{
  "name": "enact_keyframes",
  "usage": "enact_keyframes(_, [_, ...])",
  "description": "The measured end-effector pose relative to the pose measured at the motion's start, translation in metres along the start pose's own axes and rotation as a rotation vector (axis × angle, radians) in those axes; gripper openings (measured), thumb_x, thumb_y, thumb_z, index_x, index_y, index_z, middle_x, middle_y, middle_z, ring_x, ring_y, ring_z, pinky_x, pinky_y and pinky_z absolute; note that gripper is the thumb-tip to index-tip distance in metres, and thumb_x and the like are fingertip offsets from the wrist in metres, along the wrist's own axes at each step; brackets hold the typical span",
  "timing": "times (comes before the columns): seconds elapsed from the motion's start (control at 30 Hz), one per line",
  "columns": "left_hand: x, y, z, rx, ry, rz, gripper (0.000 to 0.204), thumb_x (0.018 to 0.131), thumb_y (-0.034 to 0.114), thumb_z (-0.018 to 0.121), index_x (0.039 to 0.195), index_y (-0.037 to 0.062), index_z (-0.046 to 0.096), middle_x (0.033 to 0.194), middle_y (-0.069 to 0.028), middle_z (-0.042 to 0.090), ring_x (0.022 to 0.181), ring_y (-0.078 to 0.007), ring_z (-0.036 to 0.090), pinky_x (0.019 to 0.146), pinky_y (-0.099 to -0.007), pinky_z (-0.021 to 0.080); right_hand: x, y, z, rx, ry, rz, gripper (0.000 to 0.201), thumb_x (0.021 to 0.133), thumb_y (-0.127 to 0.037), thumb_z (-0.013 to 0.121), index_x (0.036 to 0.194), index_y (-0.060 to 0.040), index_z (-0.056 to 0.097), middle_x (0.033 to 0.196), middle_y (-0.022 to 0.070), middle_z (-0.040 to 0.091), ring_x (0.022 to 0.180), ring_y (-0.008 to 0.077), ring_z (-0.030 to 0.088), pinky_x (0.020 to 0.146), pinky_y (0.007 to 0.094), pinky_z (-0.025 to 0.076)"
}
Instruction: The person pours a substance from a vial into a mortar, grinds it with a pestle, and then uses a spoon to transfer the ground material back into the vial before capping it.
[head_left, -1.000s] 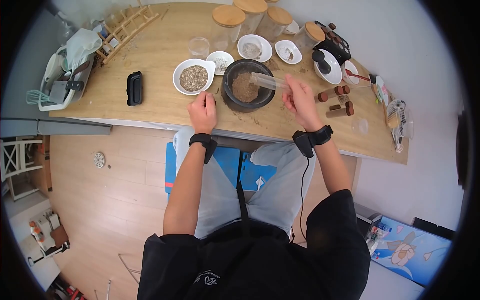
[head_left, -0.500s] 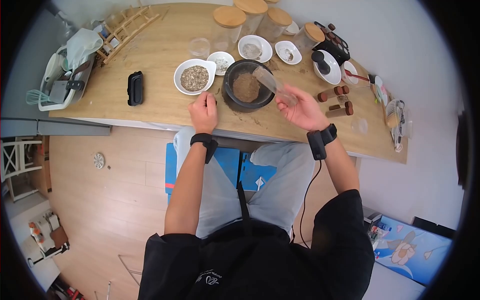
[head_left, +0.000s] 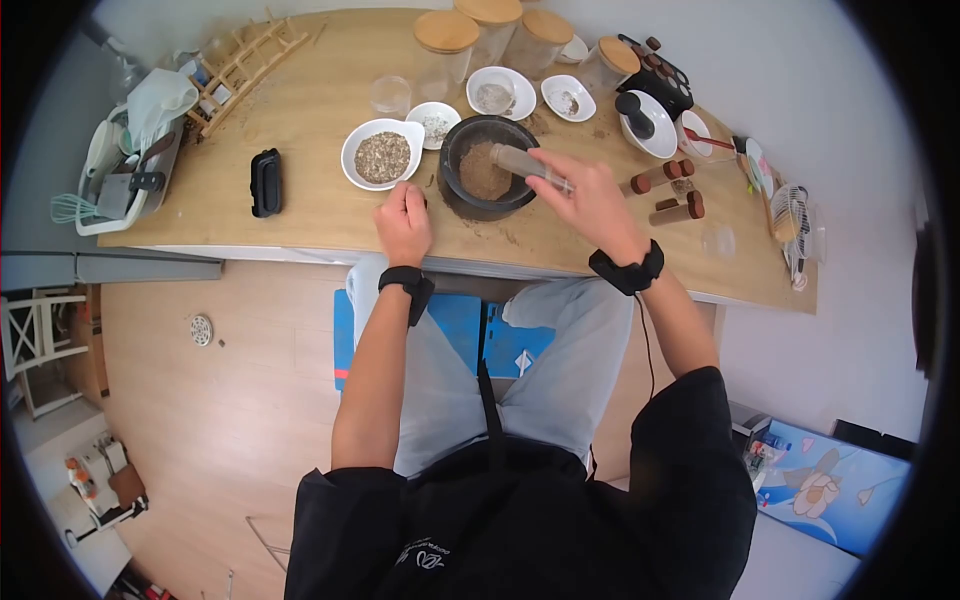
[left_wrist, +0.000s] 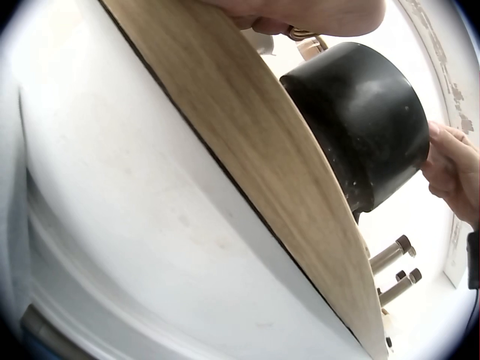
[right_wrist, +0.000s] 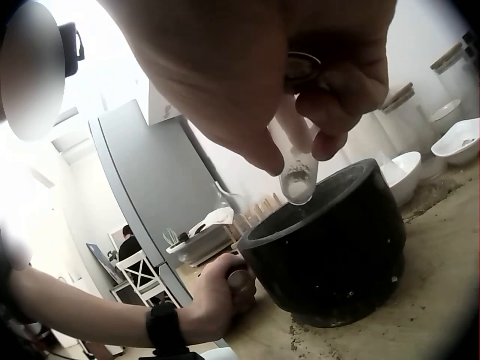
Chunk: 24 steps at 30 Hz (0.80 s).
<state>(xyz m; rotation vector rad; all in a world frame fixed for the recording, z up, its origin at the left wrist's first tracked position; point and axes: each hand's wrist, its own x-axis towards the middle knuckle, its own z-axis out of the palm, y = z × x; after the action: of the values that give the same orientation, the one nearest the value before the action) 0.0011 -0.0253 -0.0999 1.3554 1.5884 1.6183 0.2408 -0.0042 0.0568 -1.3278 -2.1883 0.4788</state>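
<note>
- Left hand (head_left: pixel 403 222): rests as a loose fist on the near edge of the light wooden tabletop (head_left: pixel 310 215), just beside the mortar; fingers curled together; whether they enclose anything cannot be told; the position suggests bracing while the other hand works.
- Right hand (head_left: pixel 590 205): fingers clamped round the clear cylindrical glass tube (head_left: pixel 528 163); the tube is held nearly level, its open end over the mortar's rim, probably so that its contents fall inside; the right wrist view shows a trace of powder in the tube end (right_wrist: pixel 298 177) above the bowl.
- Black round stone mortar (head_left: pixel 484 180): stands on the tabletop between the two hands; holds a heap of brown ground powder (head_left: pixel 483 173); spilled crumbs lie around its base.
- White ceramic bowl of grey-brown seeds (head_left: pixel 381 155): just left of the mortar, within reach of the left hand.
- Brown-capped spice tubes (head_left: pixel 668 195): lie on their sides to the right of the right hand.
- Black rectangular box (head_left: pixel 266 182): well apart, to the left.
- Small white dishes (head_left: pixel 500 93) and wooden-lidded glass jars (head_left: pixel 445 45): grouped behind the mortar at the far edge.
</note>
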Motion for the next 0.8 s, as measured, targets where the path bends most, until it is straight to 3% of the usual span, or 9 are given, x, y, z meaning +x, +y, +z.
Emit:
enact_keyframes(0.2, [0.003, 0.004, 0.002, -0.009, 0.024, -0.011, 0.032, 0.104, 0.02, 0.051, 0.082, -0.0012, 0.059, 0.061, -0.0139, 0.054, 0.054, -0.024, 0.053, 0.056, -0.0384, 0.043, -0.009, 0.004, -0.004, -0.167, -0.095, 0.032, 0.034, 0.091, -0.027, 0.076, 0.119, -0.0072, 0.073, 0.081, 0.0151, 0.071, 0.069, 0.0325, 0.068, 0.063, 0.0404, 0.053])
enact_keyframes(0.43, [0.006, 0.008, -0.002, -0.123, 0.155, 0.006, 0.027, 0.107, 0.018, 0.049, 0.089, -0.0004, 0.058, 0.074, -0.0055, 0.059, 0.065, -0.0131, 0.05, 0.061, -0.0309, 0.043, -0.01, 0.024, 0.002, -0.081, 0.02, 0.022, 0.036, 0.092, -0.03, 0.073, 0.123, -0.0108, 0.072, 0.087, 0.0151, 0.074, 0.078, 0.0335, 0.071, 0.067, 0.0433, 0.054])
enact_keyframes(0.5, [0.012, 0.021, -0.005, -0.151, 0.158, 0.017, 0.025, 0.108, 0.017, 0.049, 0.092, 0.0001, 0.058, 0.078, -0.0027, 0.058, 0.068, -0.0101, 0.051, 0.062, -0.0298, 0.044, -0.013, 0.031, 0.01, 0.167, 0.073, 0.102, 0.037, 0.095, -0.029, 0.073, 0.126, -0.0091, 0.071, 0.09, 0.0113, 0.075, 0.079, 0.0226, 0.071, 0.068, 0.0356, 0.053])
enact_keyframes(0.53, [0.017, 0.042, -0.004, -0.189, 0.181, 0.054, 0.024, 0.108, 0.017, 0.049, 0.093, 0.0003, 0.058, 0.077, -0.0024, 0.058, 0.067, -0.0101, 0.051, 0.062, -0.0303, 0.044, -0.016, 0.036, 0.015, 0.176, 0.075, 0.097, 0.037, 0.095, -0.029, 0.073, 0.126, -0.0091, 0.071, 0.09, 0.0113, 0.075, 0.079, 0.0226, 0.071, 0.068, 0.0356, 0.053])
enact_keyframes(0.6, [0.026, 0.073, -0.002, -0.218, 0.209, 0.096, 0.024, 0.108, 0.016, 0.049, 0.093, 0.0004, 0.058, 0.075, -0.002, 0.058, 0.066, -0.0102, 0.051, 0.061, -0.0307, 0.044, -0.019, 0.042, 0.025, 0.732, 0.017, 0.345, 0.036, 0.099, -0.026, 0.071, 0.128, -0.0054, 0.069, 0.091, 0.0022, 0.071, 0.08, 0.0097, 0.064, 0.07, 0.0271, 0.05])
enact_keyframes(0.67, [0.042, 0.092, 0.005, -0.217, -0.008, 0.067, 0.025, 0.106, 0.019, 0.052, 0.091, 0.0002, 0.061, 0.071, -0.0016, 0.057, 0.061, -0.011, 0.052, 0.059, -0.0321, 0.045, -0.022, 0.031, 0.023, 0.833, 0.007, 0.364, 0.036, 0.099, -0.024, 0.071, 0.13, -0.004, 0.068, 0.09, -0.0008, 0.069, 0.08, 0.0068, 0.061, 0.071, 0.0247, 0.048])
enact_keyframes(0.7, [0.048, 0.1, 0.011, -0.212, -0.003, 0.078, 0.025, 0.106, 0.019, 0.052, 0.091, 0.0002, 0.061, 0.071, -0.0016, 0.057, 0.061, -0.011, 0.052, 0.059, -0.0321, 0.045, -0.023, 0.025, 0.022, 0.926, -0.002, 0.392, 0.036, 0.1, -0.021, 0.071, 0.131, -0.0026, 0.067, 0.089, -0.0037, 0.066, 0.08, 0.0038, 0.057, 0.071, 0.0224, 0.047])
enact_keyframes(0.77, [0.06, 0.107, 0.022, -0.015, -0.218, 0.073, 0.031, 0.105, 0.023, 0.054, 0.089, -0.0018, 0.063, 0.067, -0.0045, 0.056, 0.057, -0.0145, 0.053, 0.057, -0.0342, 0.045, -0.024, 0.014, 0.025, 0.964, 0.007, 0.321, 0.038, 0.099, -0.02, 0.072, 0.131, -0.0021, 0.067, 0.09, -0.0039, 0.066, 0.08, 0.0041, 0.058, 0.072, 0.0231, 0.048])
enact_keyframes(0.8, [0.068, 0.104, 0.026, -0.066, -0.325, 0.01, 0.038, 0.107, 0.033, 0.053, 0.087, 0.0021, 0.063, 0.066, 0.0001, 0.053, 0.06, -0.0097, 0.051, 0.054, -0.0283, 0.041, -0.023, 0.011, 0.025, 0.993, 0.019, 0.261, 0.039, 0.098, -0.019, 0.073, 0.132, -0.0017, 0.067, 0.091, -0.0041, 0.066, 0.08, 0.0043, 0.058, 0.072, 0.0237, 0.048])
